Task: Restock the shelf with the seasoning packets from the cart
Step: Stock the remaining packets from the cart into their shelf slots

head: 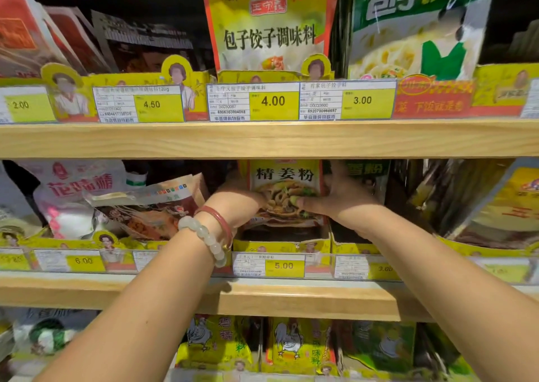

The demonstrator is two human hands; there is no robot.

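A yellow ginger-powder seasoning packet stands upright in a yellow cardboard display box on the middle shelf, above the 5.00 price tag. My left hand, with two bracelets on its wrist, grips the packet's left edge. My right hand holds its right side, thumb pressed across the front and fingers hidden behind. The packet's lower part sits inside the box.
The wooden middle shelf carries pink-and-white bags at left and dark packets at right. The upper shelf holds dumpling seasoning packets. Yellow chicken-print packets fill the shelf below.
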